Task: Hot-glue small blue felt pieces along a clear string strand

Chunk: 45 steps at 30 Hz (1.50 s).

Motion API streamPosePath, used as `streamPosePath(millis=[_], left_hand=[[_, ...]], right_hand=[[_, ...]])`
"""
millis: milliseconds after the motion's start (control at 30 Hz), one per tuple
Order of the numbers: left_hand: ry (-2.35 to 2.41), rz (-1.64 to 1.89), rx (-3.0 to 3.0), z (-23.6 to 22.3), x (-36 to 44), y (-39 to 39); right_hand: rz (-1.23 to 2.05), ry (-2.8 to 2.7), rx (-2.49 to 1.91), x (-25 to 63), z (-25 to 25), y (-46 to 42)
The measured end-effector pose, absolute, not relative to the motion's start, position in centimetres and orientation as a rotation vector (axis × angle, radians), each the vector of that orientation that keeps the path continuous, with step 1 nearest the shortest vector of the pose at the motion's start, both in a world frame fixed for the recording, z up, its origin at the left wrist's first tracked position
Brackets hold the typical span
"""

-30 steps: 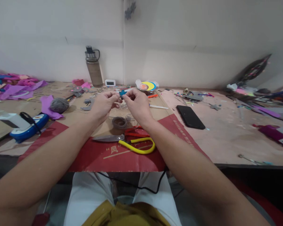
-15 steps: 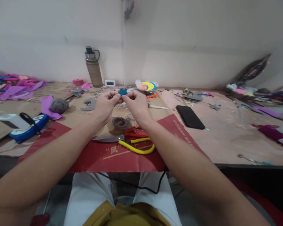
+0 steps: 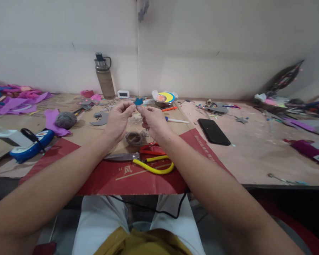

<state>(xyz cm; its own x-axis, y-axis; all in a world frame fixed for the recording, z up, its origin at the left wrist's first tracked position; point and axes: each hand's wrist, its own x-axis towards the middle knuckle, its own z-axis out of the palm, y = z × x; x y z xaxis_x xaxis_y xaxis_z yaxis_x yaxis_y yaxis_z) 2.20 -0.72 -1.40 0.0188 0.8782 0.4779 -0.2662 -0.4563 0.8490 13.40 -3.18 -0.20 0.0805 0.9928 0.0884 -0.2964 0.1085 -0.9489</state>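
A small blue star-shaped piece (image 3: 138, 101), perhaps felt, is held up between my fingertips above the table. My left hand (image 3: 119, 117) pinches at its left edge with thumb and forefinger. From below and to the right, my right hand (image 3: 155, 121) grips it between thumb and finger, the other fingers curled in. Under my hands lie a coil of grey-brown cord (image 3: 134, 138) and scissors with yellow-covered handles (image 3: 156, 170). A grey crescent cutout (image 3: 100, 119) rests left of my left hand.
Red-printed cardboard (image 3: 95, 177) covers the table's front. A black phone (image 3: 213, 131) lies to the right, a grey yarn ball (image 3: 66, 120) to the left. A bottle (image 3: 105, 78), a small white clock (image 3: 123, 94) and a bowl (image 3: 163, 102) stand along the wall.
The right hand's fingers have shifted lower on the blue star and curled, and the hands have drawn slightly apart. More of the star shows now.
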Motion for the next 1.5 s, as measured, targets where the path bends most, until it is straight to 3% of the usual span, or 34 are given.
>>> streamPosePath(millis=[167,400,800,1000,1500], left_hand=[[0.727,1.504,1.367,-1.3,2.3,-1.1],[0.764,1.256,1.268,-0.3,1.2,-1.5],[0.944,1.183,1.711,0.6,-0.1,-1.2],[0.922,1.201,1.548,0.2,-0.1,-0.7],[0.874,1.417,1.199,-0.3,1.0,-0.9]], right_hand=[[1.329,-0.884,-0.845,13.7,0.2,-3.3],[1.225,-1.041,-0.972,14.9,0.1,-2.7],[0.71,-1.671,-1.117,15.6,-0.4,-2.7],[0.551,-1.705,-1.192,15.6,-0.1,-3.0],[0.783,-1.388,-1.004,13.8,-0.9,-3.0]])
